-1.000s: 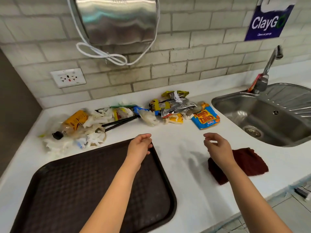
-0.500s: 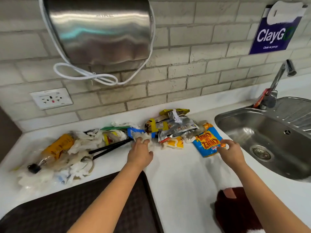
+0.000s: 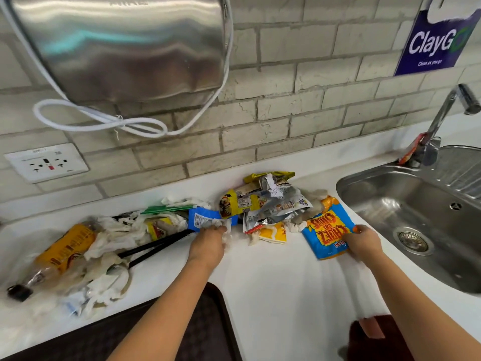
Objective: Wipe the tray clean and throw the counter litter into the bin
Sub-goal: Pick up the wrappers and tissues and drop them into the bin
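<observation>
Litter lies along the back of the white counter [image 3: 281,295]: snack wrappers [image 3: 270,204], crumpled tissues [image 3: 109,243], black utensils [image 3: 156,247] and an orange-labelled bottle [image 3: 62,251] on its side. My left hand [image 3: 208,243] grips a crumpled white tissue [image 3: 226,225] beside a blue wrapper [image 3: 203,218]. My right hand [image 3: 363,242] holds the near right edge of a blue and orange chips bag [image 3: 326,230]. The dark brown tray [image 3: 145,332] lies at the bottom left, partly under my left forearm. A dark red cloth [image 3: 364,340] sits at the bottom right.
A steel sink [image 3: 421,217] with a tap [image 3: 442,121] fills the right side. A steel wall unit [image 3: 130,45] with a looped white cable hangs above the litter. A wall socket [image 3: 46,162] sits at the left. No bin is in view.
Both hands reached forward from above the tray and cloth to the litter. My left hand took hold of the tissue, my right hand took the chips bag. The view moved closer.
</observation>
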A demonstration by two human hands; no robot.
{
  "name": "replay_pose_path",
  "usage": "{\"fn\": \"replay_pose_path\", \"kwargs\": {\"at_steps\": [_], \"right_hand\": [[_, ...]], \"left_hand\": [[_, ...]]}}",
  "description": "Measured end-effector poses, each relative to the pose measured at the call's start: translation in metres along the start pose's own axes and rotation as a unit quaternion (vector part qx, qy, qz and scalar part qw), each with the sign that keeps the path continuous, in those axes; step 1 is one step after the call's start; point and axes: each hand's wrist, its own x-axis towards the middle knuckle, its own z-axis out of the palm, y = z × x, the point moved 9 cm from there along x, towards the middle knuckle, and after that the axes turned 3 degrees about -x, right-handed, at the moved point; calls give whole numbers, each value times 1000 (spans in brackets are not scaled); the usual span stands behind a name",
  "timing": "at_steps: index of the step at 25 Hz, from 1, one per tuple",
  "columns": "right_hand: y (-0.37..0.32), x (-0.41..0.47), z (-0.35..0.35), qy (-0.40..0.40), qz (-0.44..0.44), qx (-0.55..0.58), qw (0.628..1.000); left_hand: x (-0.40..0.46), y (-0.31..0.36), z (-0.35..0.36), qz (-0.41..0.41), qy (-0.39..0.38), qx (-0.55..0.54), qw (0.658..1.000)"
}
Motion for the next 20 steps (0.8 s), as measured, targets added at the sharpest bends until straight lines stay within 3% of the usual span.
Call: {"fn": "replay_pose_path", "kwargs": {"at_steps": [4, 8, 16, 20], "right_hand": [[6, -21, -14, -22, 34, 168, 985], [20, -50, -32, -29, 47, 210, 976], [46, -109, -61, -49, 16, 227, 973], [53, -134, -64, -48, -18, 204, 978]], "left_hand": [[-19, -17, -25, -42, 86, -169, 981], [-49, -26, -46, -105, 145, -357, 917], [-101, 4, -41, -135, 96, -568, 806], [-121, 17, -23, -121, 52, -596, 792]]}}
